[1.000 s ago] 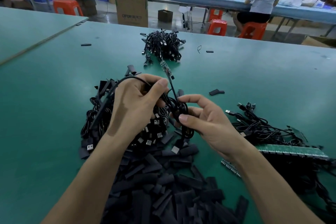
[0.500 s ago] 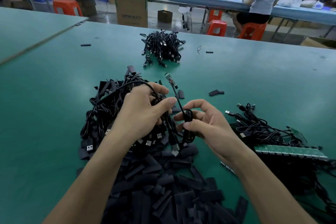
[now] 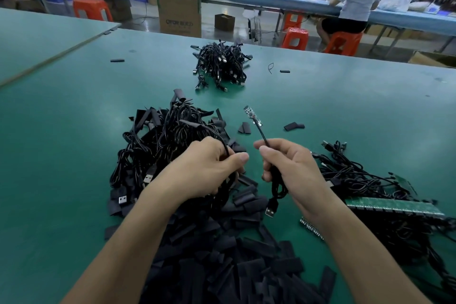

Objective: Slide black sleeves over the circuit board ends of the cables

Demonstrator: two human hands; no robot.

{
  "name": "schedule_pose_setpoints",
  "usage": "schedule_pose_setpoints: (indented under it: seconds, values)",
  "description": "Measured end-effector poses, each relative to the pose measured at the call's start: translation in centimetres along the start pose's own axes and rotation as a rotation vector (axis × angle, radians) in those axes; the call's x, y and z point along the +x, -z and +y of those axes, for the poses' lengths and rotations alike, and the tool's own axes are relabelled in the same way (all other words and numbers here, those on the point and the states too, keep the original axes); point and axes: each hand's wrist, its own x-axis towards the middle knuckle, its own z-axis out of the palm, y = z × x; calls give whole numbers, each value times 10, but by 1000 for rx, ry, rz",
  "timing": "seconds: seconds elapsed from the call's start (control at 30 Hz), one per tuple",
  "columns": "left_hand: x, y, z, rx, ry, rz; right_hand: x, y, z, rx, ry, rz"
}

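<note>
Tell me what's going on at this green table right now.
A person is working through cables at a green table. The right hand holds one coiled cable, its bare circuit board end sticking up with no sleeve on it yet, the USB plug dangling below. The left hand grips tangled cables from the pile beside it. A heap of loose black sleeves lies nearest the person.
</note>
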Motion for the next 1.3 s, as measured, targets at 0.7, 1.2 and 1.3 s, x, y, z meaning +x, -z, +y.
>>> schedule_pose_setpoints:
  seconds: [0.7, 1.2, 1.3]
  values:
    - [-3, 4, 11, -502, -256, 305, -3, -13, -21, -138, 116, -233]
    - [0, 15, 8, -861, -303, 629, 7, -10, 6, -190, -1, -85]
    - [-2, 15, 9, -802, -381, 734, 8, -8, 9, -328, -30, -145]
